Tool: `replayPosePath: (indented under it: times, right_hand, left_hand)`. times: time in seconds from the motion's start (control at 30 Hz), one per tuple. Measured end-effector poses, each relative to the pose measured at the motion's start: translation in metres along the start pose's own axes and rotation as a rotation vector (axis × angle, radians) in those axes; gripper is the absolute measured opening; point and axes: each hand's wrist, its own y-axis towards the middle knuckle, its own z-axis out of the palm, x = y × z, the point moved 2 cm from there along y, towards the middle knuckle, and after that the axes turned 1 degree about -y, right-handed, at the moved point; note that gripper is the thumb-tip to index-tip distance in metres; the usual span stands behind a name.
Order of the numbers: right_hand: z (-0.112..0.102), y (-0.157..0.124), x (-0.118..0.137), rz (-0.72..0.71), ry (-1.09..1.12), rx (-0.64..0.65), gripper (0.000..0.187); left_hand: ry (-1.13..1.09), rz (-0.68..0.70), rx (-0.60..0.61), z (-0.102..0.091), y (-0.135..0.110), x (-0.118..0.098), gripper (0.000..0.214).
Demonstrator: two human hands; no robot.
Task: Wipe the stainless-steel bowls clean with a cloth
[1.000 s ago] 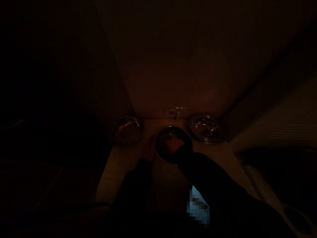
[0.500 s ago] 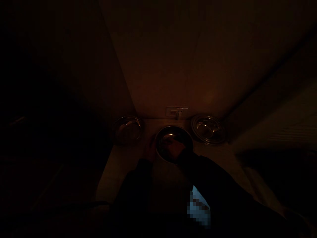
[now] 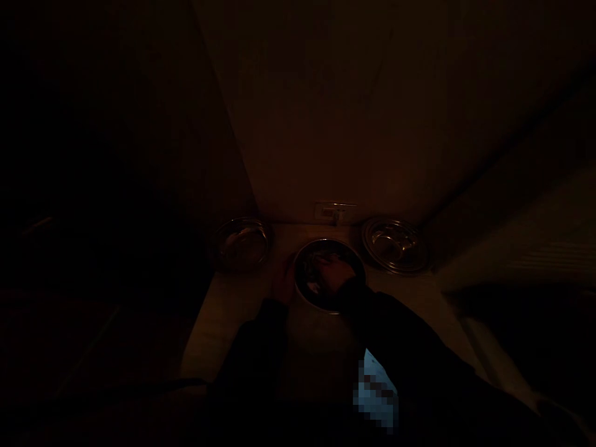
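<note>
The scene is very dark. A steel bowl (image 3: 311, 299) stands on a pale countertop (image 3: 233, 316) in front of me. My left hand (image 3: 282, 284) rests against the bowl's left outer side, fingers curved round it. My right hand (image 3: 334, 275) is inside the bowl, over something I cannot make out; its fingers are too dim to read. Both arms wear dark sleeves.
Two shiny steel plates lean or lie at the back, the left plate (image 3: 242, 244) and the right plate (image 3: 395, 244). A small wall socket (image 3: 334, 211) sits between them on the back wall. Dark walls close in on both sides.
My right hand has shifted slightly inside the bowl; pale bits now show by its left side. The left hand stays on the bowl's side.
</note>
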Motion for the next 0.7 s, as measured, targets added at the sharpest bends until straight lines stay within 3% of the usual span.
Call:
replayPosePath:
  times: [0.27, 0.57, 0.7]
  right_hand:
    - [0.000, -0.013, 0.016, -0.152, 0.001, 0.080, 0.039]
    - [-0.003, 0.001, 0.002, 0.055, -0.033, -0.007, 0.043]
    - [-0.001, -0.004, 0.008, -0.021, -0.036, 0.010, 0.046]
  left_hand:
    - [-0.032, 0.026, -0.029, -0.001, 0.001, 0.003, 0.037]
    - [0.015, 0.004, -0.013, 0.000, 0.002, 0.009, 0.041]
    - [-0.007, 0.043, -0.004, 0.000, 0.002, 0.007, 0.040]
